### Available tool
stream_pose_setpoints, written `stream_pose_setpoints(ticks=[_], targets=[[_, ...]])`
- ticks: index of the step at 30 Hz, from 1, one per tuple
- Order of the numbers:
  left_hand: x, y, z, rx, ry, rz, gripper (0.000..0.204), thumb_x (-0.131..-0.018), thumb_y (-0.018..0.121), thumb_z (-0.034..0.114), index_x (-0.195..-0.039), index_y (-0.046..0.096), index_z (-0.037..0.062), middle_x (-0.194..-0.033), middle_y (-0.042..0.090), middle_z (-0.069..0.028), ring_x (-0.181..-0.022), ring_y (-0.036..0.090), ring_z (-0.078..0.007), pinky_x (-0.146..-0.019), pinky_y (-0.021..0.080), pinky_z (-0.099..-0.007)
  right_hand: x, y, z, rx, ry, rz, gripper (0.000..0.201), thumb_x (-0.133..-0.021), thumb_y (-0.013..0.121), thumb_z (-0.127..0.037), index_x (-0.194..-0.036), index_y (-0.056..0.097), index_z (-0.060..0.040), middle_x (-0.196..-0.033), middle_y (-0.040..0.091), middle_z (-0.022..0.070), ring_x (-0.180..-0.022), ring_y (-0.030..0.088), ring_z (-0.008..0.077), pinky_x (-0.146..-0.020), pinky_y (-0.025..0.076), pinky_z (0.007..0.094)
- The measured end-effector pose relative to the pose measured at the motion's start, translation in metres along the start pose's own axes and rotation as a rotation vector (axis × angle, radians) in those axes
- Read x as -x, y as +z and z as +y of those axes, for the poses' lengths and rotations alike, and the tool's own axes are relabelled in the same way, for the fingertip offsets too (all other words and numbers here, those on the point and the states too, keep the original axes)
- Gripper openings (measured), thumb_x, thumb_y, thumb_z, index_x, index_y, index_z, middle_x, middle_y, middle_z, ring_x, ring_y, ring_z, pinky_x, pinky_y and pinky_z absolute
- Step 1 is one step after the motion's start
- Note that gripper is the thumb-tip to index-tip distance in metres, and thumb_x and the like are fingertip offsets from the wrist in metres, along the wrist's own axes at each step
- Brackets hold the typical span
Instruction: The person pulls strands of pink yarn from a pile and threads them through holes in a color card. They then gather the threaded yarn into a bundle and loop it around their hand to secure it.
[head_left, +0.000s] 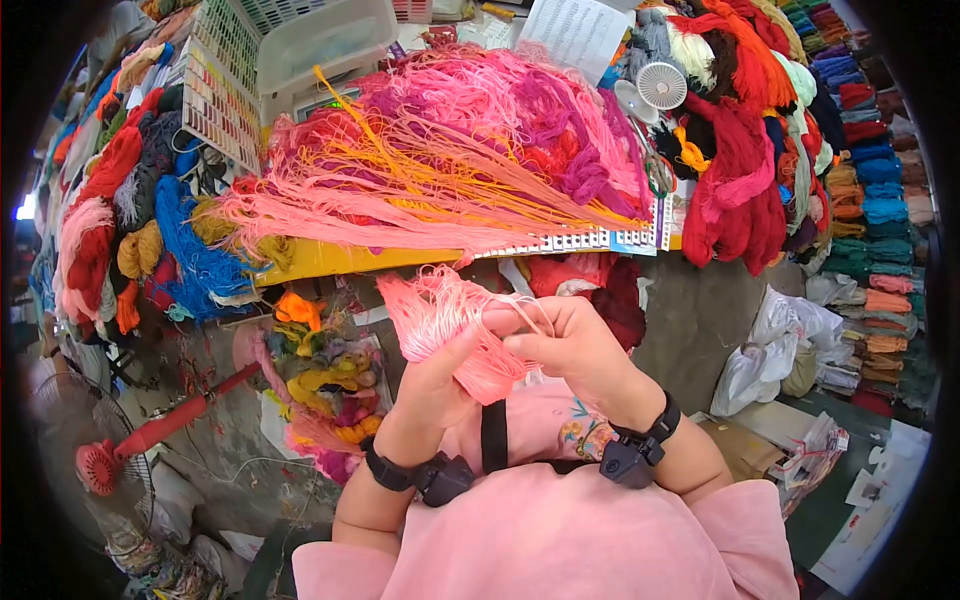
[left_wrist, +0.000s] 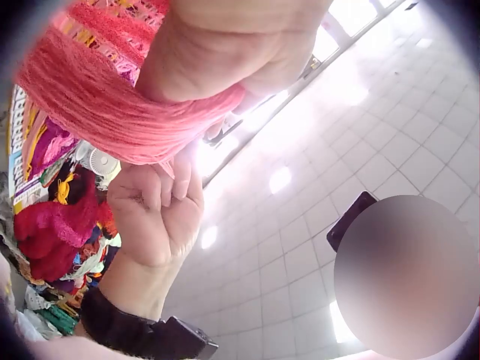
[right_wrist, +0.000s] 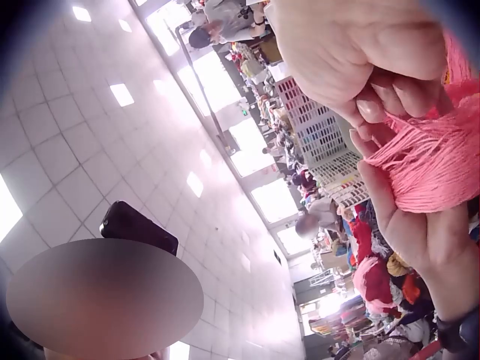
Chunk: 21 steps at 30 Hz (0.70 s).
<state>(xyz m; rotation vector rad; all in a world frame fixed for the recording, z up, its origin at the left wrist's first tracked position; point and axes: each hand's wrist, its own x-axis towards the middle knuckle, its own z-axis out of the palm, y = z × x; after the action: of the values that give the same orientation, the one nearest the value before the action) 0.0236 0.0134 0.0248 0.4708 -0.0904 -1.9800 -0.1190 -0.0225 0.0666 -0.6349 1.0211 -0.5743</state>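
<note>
The left hand grips a bundle of pink thread from below, palm and fingers wrapped round its lower end. The right hand pinches loose strands at the upper right of the same bundle, fingers curled inward. The bundle is held in front of the person's chest, just below the front edge of the yellow table. Its loose cut ends fan out up and to the left.

In the left wrist view, the thread crosses the palm, with the right hand clenched just under it. In the right wrist view, the right hand's fingertips press into the thread.

On the table lies a large heap of pink, orange and purple thread. Colour sample cards lie at the table's front edge, and another card stands at the back left. A printed sheet lies behind the heap; its writing is too small to read. A small white fan sits to the right. No brand or label is legible.
</note>
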Motion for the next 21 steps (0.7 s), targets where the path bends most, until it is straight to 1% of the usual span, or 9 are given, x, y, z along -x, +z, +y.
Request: stream_pose_setpoints(ticks=[2, 5, 6, 8, 12, 14, 15, 17, 21], targets=[[0.001, -0.003, 0.001, -0.015, -0.028, 0.010, 0.030, -0.083, 0.041, 0.012, -0.108, 0.045, -0.0051, -0.108, 0.046, -0.0145, -0.098, 0.047, -0.0217, -0.085, 0.038, -0.0345, 0.001, 0.008, -0.005, 0.144, -0.002, 0.019, 0.016, -0.071, 0.056, -0.002, -0.086, 0.058, 0.0028, -0.088, 0.058, 0.0040, -0.066, 0.048, 0.0033, -0.058, 0.039, 0.0183], [0.002, -0.009, 0.000, -0.040, -0.042, 0.043, 0.030, -0.083, 0.040, 0.011, -0.109, 0.042, -0.0051, -0.109, 0.046, -0.0147, -0.099, 0.047, -0.0219, -0.086, 0.037, -0.0342, 0.000, 0.007, -0.005, 0.155, -0.030, -0.012, 0.012, -0.070, 0.056, -0.001, -0.080, 0.059, 0.0035, -0.093, 0.058, 0.0068, -0.068, 0.049, 0.0044, -0.059, 0.039, 0.0194], [0.002, -0.008, 0.002, -0.008, -0.046, 0.025, 0.030, -0.083, 0.041, 0.010, -0.110, 0.041, -0.0044, -0.108, 0.046, -0.0144, -0.099, 0.047, -0.0217, -0.085, 0.037, -0.0337, -0.001, 0.006, -0.004, 0.156, -0.028, -0.013, 0.012, -0.070, 0.056, -0.001, -0.080, 0.059, 0.0035, -0.093, 0.058, 0.0068, -0.068, 0.049, 0.0044, -0.059, 0.039, 0.0194], [0.002, -0.008, 0.003, 0.024, -0.050, 0.006, 0.030, -0.083, 0.041, 0.010, -0.110, 0.040, -0.0038, -0.108, 0.047, -0.0142, -0.098, 0.047, -0.0216, -0.085, 0.038, -0.0332, -0.003, 0.004, 0.000, 0.070, -0.013, -0.001, 0.005, -0.070, 0.056, -0.001, -0.072, 0.059, 0.0022, -0.094, 0.058, 0.0073, -0.067, 0.048, 0.0035, -0.057, 0.038, 0.0183], [0.002, -0.008, 0.006, 0.076, -0.047, -0.002, 0.030, -0.084, 0.040, 0.010, -0.110, 0.039, -0.0027, -0.107, 0.047, -0.0142, -0.098, 0.048, -0.0213, -0.084, 0.039, -0.0329, -0.002, 0.004, -0.006, 0.028, 0.040, -0.008, 0.003, -0.070, 0.055, -0.001, -0.070, 0.058, 0.0006, -0.093, 0.058, 0.0075, -0.063, 0.046, 0.0024, -0.053, 0.035, 0.0168], [0.002, -0.010, 0.006, 0.090, -0.037, -0.015, 0.029, -0.084, 0.040, 0.010, -0.110, 0.040, -0.0026, -0.106, 0.048, -0.0144, -0.097, 0.049, -0.0213, -0.083, 0.039, -0.0328, -0.003, 0.005, -0.003, -0.039, 0.030, -0.025, 0.003, -0.070, 0.055, -0.001, -0.070, 0.058, -0.0013, -0.083, 0.059, 0.0032, -0.055, 0.041, 0.0010, -0.047, 0.031, 0.0160], [0.002, -0.012, 0.005, 0.085, -0.025, 0.016, 0.029, -0.084, 0.040, 0.011, -0.110, 0.040, -0.0030, -0.105, 0.048, -0.0145, -0.096, 0.049, -0.0215, -0.082, 0.040, -0.0332, -0.005, 0.002, 0.000, -0.038, 0.031, -0.026, 0.003, -0.070, 0.055, -0.001, -0.070, 0.058, -0.0013, -0.083, 0.059, 0.0033, -0.055, 0.041, 0.0010, -0.047, 0.031, 0.0160], [0.001, -0.013, 0.005, 0.081, -0.013, 0.048, 0.029, -0.084, 0.040, 0.011, -0.109, 0.039, -0.0033, -0.105, 0.049, -0.0147, -0.095, 0.050, -0.0218, -0.081, 0.041, -0.0337, -0.009, -0.004, 0.008, -0.077, 0.009, -0.042, 0.003, -0.071, 0.054, -0.002, -0.070, 0.057, -0.0030, -0.071, 0.054, -0.0019, -0.051, 0.036, 0.0005, -0.045, 0.027, 0.0161], [0.002, -0.017, 0.008, 0.064, 0.017, -0.062, 0.027, -0.083, 0.042, 0.010, -0.105, 0.044, -0.0047, -0.104, 0.050, -0.0147, -0.094, 0.050, -0.0222, -0.077, 0.043, -0.0352, -0.009, -0.002, 0.004, -0.162, -0.019, -0.148, 0.002, -0.072, 0.054, -0.003, -0.072, 0.056, -0.0043, -0.064, 0.048, -0.0051, -0.049, 0.033, 0.0003, -0.044, 0.024, 0.0154]])
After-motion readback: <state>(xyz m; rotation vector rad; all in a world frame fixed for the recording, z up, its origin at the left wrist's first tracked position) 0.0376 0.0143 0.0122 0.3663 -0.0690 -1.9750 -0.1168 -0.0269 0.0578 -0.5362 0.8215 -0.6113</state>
